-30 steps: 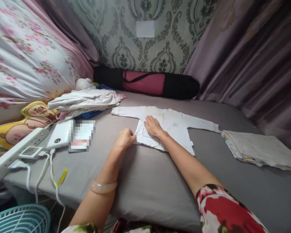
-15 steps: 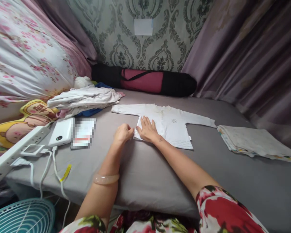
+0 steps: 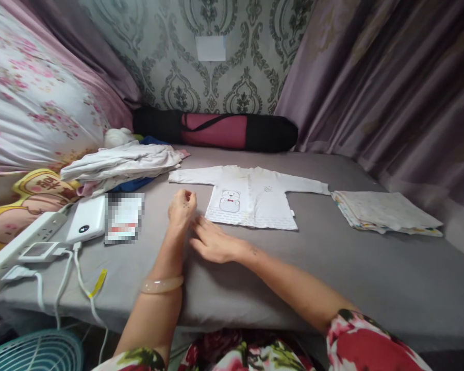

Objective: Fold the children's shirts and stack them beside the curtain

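A small white long-sleeved shirt (image 3: 268, 201) with a bear print lies spread flat on the grey sheet (image 3: 224, 288). My left hand (image 3: 182, 208) is just left of the shirt's lower left corner, its fingers curled together; whether anything is between them is hidden. Below that same corner, my right hand (image 3: 214, 241) lies palm down with its fingers extended towards my left wrist, holding nothing.
Crumpled white clothes (image 3: 123, 165) lie at the back left, folded cloths (image 3: 386, 212) at the right. A black and pink long bag (image 3: 216, 130) runs along the wall. Nearer left are a white power bank (image 3: 87, 219), power strip (image 3: 34, 239), cables and a teal fan (image 3: 34, 353).
My right hand has come off the shirt, moving down and left. The shirt's lower left part now shows its bear print. My left hand has shifted slightly left, and the view has shifted.
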`<state>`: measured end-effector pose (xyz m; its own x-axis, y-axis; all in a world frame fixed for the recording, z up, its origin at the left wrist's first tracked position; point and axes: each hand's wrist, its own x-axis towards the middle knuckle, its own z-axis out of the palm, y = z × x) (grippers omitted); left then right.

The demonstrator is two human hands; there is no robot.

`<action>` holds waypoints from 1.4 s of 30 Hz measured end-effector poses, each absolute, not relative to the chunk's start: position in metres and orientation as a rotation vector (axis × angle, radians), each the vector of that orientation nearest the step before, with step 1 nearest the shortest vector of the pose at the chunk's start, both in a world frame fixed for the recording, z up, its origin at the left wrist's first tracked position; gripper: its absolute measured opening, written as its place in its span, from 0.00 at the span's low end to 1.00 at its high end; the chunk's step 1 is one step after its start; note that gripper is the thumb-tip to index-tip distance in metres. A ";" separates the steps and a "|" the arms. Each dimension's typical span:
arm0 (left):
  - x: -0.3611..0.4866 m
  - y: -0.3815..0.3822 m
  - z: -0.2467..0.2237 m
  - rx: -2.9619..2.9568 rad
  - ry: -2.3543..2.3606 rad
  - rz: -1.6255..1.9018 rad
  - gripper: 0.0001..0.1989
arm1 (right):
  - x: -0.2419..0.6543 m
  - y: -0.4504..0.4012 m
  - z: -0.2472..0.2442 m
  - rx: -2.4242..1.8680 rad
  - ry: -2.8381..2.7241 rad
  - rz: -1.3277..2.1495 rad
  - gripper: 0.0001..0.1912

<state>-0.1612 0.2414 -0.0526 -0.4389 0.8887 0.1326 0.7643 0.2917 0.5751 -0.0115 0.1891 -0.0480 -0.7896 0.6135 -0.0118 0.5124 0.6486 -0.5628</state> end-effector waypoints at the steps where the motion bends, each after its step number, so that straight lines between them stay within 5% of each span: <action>1: -0.159 0.242 -0.054 1.566 2.318 0.903 0.15 | -0.001 0.196 -0.046 -0.845 -2.690 0.781 0.30; 8: -0.132 0.247 -0.073 2.160 1.715 0.996 0.15 | 0.055 0.268 -0.059 -1.046 -2.737 0.292 0.28; 13: -0.124 0.239 -0.083 2.323 1.582 0.470 0.28 | 0.059 0.276 -0.078 -1.099 -2.820 0.223 0.33; 18: -0.130 0.235 -0.074 2.239 1.675 0.228 0.31 | 0.057 0.269 -0.081 -1.070 -2.815 0.192 0.32; 29: -0.145 0.243 -0.084 2.222 1.765 0.358 0.31 | 0.036 0.219 -0.069 -0.917 -2.740 0.560 0.37; 34: -0.136 0.240 -0.078 2.257 1.760 0.493 0.21 | 0.059 0.221 -0.052 -0.481 -2.643 0.903 0.24; 42: -0.126 0.238 -0.078 2.410 1.558 0.456 0.20 | 0.137 0.319 -0.081 -1.417 -2.452 0.430 0.30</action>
